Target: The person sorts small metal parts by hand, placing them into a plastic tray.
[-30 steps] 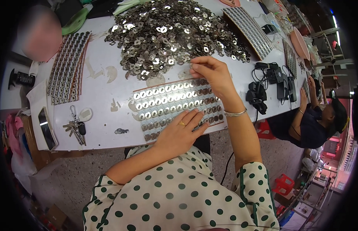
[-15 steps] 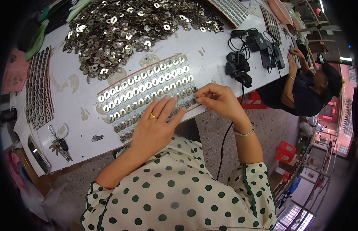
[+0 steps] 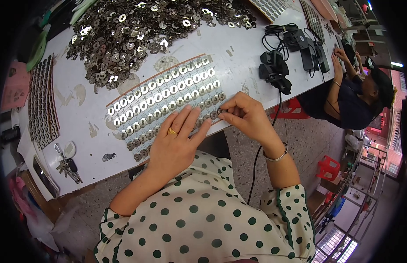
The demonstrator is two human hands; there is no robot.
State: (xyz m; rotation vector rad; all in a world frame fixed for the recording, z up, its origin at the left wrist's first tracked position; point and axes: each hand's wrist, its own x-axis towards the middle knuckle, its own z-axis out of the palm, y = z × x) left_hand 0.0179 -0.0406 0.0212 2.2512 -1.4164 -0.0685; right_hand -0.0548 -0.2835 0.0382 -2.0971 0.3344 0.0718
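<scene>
A board [image 3: 168,69] with a thin brown edge lies tilted on the table, covered in rows of small eight-sided metal pieces with slots. Flat across its near rows rests my left hand [image 3: 175,142], fingers outstretched and holding nothing; a gold ring is on one finger. My right hand [image 3: 247,115] is at the board's near right corner, thumb and forefinger pinched on a small metal piece [image 3: 220,112] at the end of the nearest row. The fingertips partly cover that piece.
Beyond the board is a big heap of loose metal pieces [image 3: 120,39]. Another filled board [image 3: 42,103], keys [image 3: 68,166] and a phone [image 3: 45,175] lie at left. Black adapters with cables [image 3: 276,72] sit at right, near a seated person [image 3: 352,94] working farther along.
My right thumb and forefinger have come slightly left and closer onto the board's corner with the metal piece. The left hand stays flat in place. The whole view has shifted slightly.
</scene>
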